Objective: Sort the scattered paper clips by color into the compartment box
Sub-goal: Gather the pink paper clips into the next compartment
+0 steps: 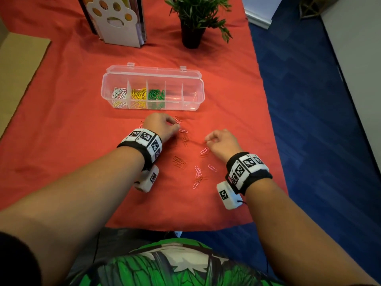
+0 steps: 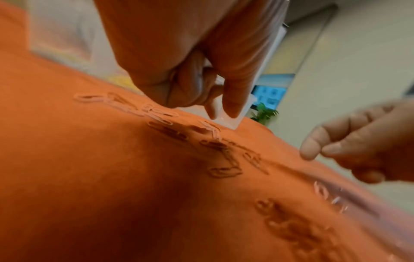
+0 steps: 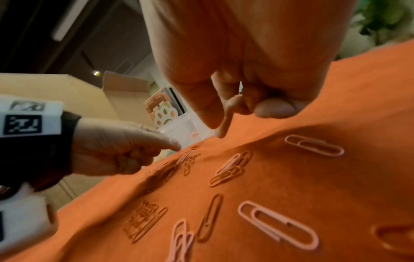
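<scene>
A clear compartment box (image 1: 193,104) stands mid-table with white, yellow and green clips in its three left cells. Pink clips (image 1: 198,172) and orange clips (image 1: 179,162) lie scattered on the cloth in front of it. My left hand (image 1: 176,123) hovers low just before the box, fingers curled, index tip pointing down beside a pink clip (image 1: 176,120). The left wrist view shows nothing held in this hand (image 2: 208,95). My right hand (image 1: 208,139) sits to the right, thumb and forefinger tips together (image 2: 318,150) above the cloth. Whether they pinch a clip is hidden.
A red-orange cloth (image 1: 61,141) covers the table. A paw-print file holder (image 1: 117,21) and a potted plant (image 1: 193,27) stand behind the box. The table's right edge drops to blue carpet (image 1: 309,120). Large pink clips (image 3: 277,225) lie under my right wrist.
</scene>
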A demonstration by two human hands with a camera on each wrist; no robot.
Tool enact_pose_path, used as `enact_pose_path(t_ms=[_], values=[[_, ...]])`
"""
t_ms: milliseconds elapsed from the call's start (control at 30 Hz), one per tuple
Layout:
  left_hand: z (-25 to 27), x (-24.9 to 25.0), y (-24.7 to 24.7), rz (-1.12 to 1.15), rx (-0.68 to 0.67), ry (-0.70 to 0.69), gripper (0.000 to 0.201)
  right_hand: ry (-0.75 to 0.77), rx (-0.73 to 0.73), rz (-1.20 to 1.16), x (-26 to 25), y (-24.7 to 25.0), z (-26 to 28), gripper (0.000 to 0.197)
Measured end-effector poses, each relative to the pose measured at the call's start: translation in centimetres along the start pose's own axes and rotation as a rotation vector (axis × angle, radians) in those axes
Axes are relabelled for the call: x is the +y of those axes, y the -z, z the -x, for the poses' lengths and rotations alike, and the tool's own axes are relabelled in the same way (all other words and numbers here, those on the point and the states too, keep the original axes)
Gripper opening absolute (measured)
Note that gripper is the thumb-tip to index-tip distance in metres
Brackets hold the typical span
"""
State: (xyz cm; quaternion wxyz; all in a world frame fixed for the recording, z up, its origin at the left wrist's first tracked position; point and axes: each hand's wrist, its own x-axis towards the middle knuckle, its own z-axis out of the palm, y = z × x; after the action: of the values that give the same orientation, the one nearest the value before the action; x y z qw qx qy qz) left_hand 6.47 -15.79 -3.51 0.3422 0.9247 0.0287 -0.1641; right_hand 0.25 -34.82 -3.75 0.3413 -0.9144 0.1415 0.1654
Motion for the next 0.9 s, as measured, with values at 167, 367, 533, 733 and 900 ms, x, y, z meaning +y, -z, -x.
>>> enact_pose_path(t_ms=[167, 367, 533, 733, 900], values=[[-0.3, 0.4, -0.4, -0.294, 0.000, -0.144, 0.035, 0.134, 0.074, 0.210, 0.4, -0.3, 0.4, 0.013], [0.0, 0.5, -0.5, -0.344, -0.025, -0.162, 0.018, 0.260, 0.040, 0.560, 0.0, -1.2, 1.4, 0.019], [0.1, 0.1, -0.6, -0.320, -0.055, -0.155, 0.016, 0.320, 0.050, 0.649, -0.8, -1.9, 1.7, 0.019], [0.9, 0.2, 1.0, 0.566, -0.248, 0.243, 0.016, 0.041, -0.063, -0.134, -1.0, -0.6, 0.7, 0.013], [1.7, 1.1, 4.6, 1.161, -0.426, 0.364, 0.015, -0.129, -0.187, -0.941, -3.3, 1.1, 0.9, 0.025]])
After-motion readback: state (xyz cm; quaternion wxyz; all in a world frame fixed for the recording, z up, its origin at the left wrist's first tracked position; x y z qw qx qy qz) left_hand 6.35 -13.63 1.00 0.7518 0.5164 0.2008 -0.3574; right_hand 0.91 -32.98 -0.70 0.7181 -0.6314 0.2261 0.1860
